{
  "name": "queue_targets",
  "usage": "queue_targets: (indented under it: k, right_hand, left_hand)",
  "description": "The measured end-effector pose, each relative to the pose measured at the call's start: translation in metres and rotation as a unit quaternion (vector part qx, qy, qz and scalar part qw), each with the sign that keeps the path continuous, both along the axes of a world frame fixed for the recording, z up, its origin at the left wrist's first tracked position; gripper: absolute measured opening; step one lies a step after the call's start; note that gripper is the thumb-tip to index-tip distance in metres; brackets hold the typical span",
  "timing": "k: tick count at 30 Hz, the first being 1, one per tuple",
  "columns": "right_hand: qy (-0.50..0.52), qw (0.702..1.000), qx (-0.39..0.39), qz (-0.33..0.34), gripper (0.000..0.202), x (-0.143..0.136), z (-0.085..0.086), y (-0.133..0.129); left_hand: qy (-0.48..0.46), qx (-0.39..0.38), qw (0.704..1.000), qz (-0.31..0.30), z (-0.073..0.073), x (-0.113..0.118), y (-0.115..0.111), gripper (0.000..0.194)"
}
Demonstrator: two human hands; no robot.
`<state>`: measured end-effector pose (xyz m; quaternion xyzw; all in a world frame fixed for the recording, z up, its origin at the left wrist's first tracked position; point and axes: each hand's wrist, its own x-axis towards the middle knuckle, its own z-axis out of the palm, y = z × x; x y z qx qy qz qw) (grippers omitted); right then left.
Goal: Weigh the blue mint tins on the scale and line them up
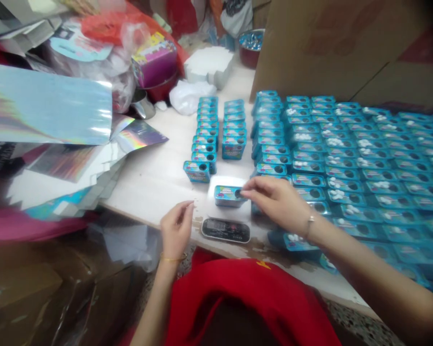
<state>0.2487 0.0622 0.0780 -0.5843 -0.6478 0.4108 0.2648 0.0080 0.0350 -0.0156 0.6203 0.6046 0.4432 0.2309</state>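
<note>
A small blue box (pixel 226 194) with a printed top and a dark round hole sits on a kitchen scale (pixel 226 229), which has a white plate and a black display panel. My right hand (pixel 279 204) reaches in from the right, its thumb and fingers pinched together at the hole end of this box. Whatever those fingertips hold, if anything, is too small to make out. To the left of the scale, above the table edge, my left hand (pixel 175 228) is closed in a pinch, apart from the box. What may be between its fingers does not show.
Two short rows of blue boxes (pixel 205 134) stand behind the scale. Many more boxes (pixel 346 158), several topped with white pellets, fill the right side before a cardboard carton (pixel 339 53). Flat printed card sheets (pixel 46 105), a metal cup (pixel 143 105) and plastic bags crowd the left.
</note>
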Motion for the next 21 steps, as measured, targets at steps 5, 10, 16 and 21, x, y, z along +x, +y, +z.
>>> queue_targets:
  k: [5,10,16,21]
  right_hand:
    - [-0.050,0.995,0.062,0.055,0.015,-0.003,-0.007,0.010]
    - [-0.005,0.994,0.108,0.020,0.021,-0.009,-0.012,0.010]
    - [0.119,0.992,0.029,-0.026,0.029,-0.018,-0.020,0.016]
    - [0.148,0.985,0.023,-0.086,0.024,-0.008,0.013,0.004]
  left_hand:
    - [0.005,-0.010,1.000,-0.003,-0.003,-0.001,0.000,0.017]
    - [0.005,-0.022,1.000,-0.009,-0.004,0.001,0.001,0.019]
    - [0.004,-0.020,1.000,-0.024,0.001,0.005,0.002,0.018]
    - [0.020,-0.021,0.999,-0.016,0.001,0.000,0.000,0.019]
